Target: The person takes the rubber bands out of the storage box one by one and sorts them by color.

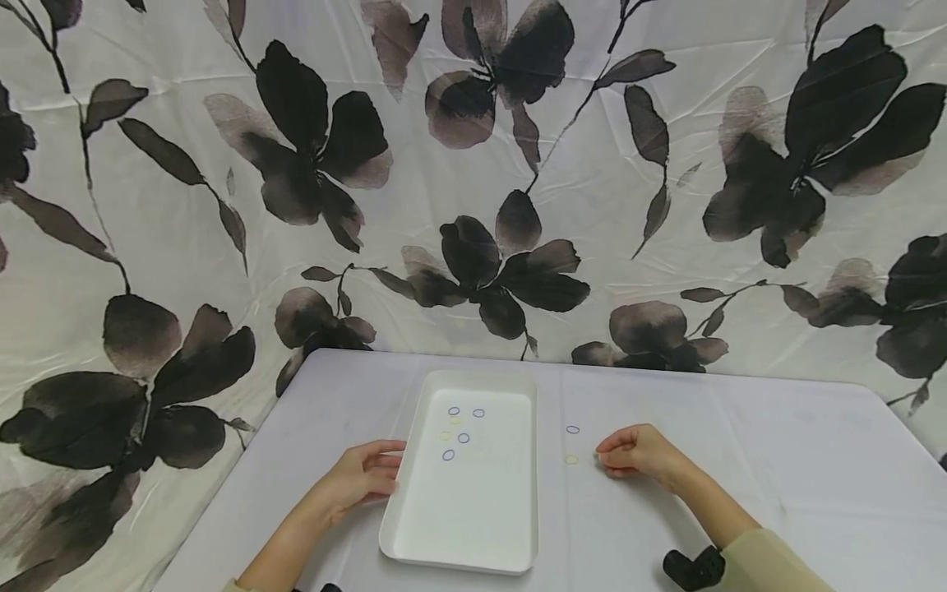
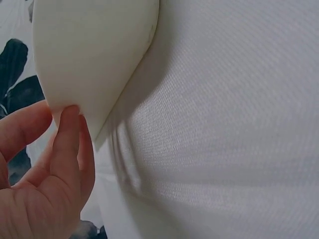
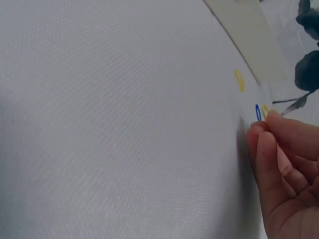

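My left hand [image 1: 360,475] holds the left side of a white rectangular tray [image 1: 462,526]; in the left wrist view its fingertips pinch the tray's wall [image 2: 94,55]. Inside the tray lie several small thin rings, blue ones such as this blue ring [image 1: 464,438] and paler yellow ones. Right of the tray, my right hand [image 1: 642,454] is low over the table. Between its thumb and fingertips a yellow ring [image 3: 265,110] appears pinched, partly hidden by them. Beside that hand, another blue ring [image 1: 573,429] and another yellow ring [image 1: 571,460] lie on the cloth.
A white cloth covers the table [image 1: 799,477], with faint creases. Behind it hangs a pale curtain [image 1: 414,181] with dark flowers. A black strap [image 1: 694,569] is by the right sleeve [image 1: 769,563].
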A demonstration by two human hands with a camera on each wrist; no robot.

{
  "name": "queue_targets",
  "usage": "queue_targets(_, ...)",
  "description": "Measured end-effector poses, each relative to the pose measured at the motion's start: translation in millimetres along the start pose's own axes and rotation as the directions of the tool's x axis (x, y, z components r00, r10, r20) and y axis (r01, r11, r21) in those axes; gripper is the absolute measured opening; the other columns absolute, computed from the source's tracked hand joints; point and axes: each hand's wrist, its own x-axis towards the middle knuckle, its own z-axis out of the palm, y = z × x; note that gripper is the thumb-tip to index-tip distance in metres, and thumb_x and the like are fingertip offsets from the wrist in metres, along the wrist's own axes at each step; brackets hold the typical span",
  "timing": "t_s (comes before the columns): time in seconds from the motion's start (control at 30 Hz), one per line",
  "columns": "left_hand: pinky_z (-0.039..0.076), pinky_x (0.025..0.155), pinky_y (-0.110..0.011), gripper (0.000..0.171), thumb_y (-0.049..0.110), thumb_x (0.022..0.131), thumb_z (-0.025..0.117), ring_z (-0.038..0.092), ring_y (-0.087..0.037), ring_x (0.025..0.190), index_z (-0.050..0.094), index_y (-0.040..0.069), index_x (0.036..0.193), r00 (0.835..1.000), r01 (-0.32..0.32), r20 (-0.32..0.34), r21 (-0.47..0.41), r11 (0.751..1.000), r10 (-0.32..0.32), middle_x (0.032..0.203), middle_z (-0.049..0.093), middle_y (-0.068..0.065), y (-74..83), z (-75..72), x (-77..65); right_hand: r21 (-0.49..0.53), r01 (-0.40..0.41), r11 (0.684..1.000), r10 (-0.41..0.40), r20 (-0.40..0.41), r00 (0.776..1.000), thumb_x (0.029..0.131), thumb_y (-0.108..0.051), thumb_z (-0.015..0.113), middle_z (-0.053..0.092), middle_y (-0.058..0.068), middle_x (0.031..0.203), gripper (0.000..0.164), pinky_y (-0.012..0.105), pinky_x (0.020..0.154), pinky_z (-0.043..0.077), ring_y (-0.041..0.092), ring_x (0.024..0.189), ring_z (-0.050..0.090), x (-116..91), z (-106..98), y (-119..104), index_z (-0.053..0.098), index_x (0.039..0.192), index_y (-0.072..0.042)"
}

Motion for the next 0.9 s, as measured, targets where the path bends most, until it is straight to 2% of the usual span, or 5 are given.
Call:
queue_targets(0.27, 0.053, 0.074, -0.033, 0.064, -0.013, 0.073, 0.063, 0.061, -0.025, 0.097, 0.04, -0.01, 0.133, 1.0, 0.006, -0.011, 0.018, 1.0, -0.005, 0.116, 0.055, -0.024, 2.0, 0.6, -1.0, -0.013, -0.037, 0.999, 0.036, -0.036, 0.999, 0.082, -0.001, 0.067, 0.069, 0.008, 0.081, 0.02, 0.025, 0.063, 0.054, 0.012, 0.067, 0.062, 1.4, 2.7, 2.8, 0.064, 0.096, 0.011)
queue_targets(0.53, 0.053, 0.075, -0.034, 0.064, -0.013, 0.074, 0.063, 0.06, -0.024, 0.097, 0.039, -0.01, 0.133, 1.0, 0.008, -0.011, 0.019, 1.0, -0.008, 0.117, 0.055, -0.025, 0.9, -0.6, -3.1, -0.005, -0.026, 1.0, 0.026, -0.026, 0.999, 0.081, 0.0, 0.067, 0.068, 0.008, 0.08, 0.02, 0.025, 0.062, 0.054, 0.011, 0.068, 0.062, 2.7, 6.3, 1.9, 0.063, 0.096, 0.013)
queue_targets(0.9, 0.053, 0.075, -0.034, 0.063, -0.013, 0.074, 0.063, 0.06, -0.024, 0.097, 0.04, -0.01, 0.133, 1.0, 0.008, -0.013, 0.019, 1.0, -0.008, 0.117, 0.054, -0.025, -0.1, -1.2, -1.9, -0.083, -0.045, 0.996, 0.038, -0.091, 0.995, 0.079, -0.001, 0.07, 0.067, 0.006, 0.075, 0.016, 0.025, 0.06, 0.054, 0.012, 0.064, 0.06, 6.2, 15.2, -1.2, 0.066, 0.091, 0.009)
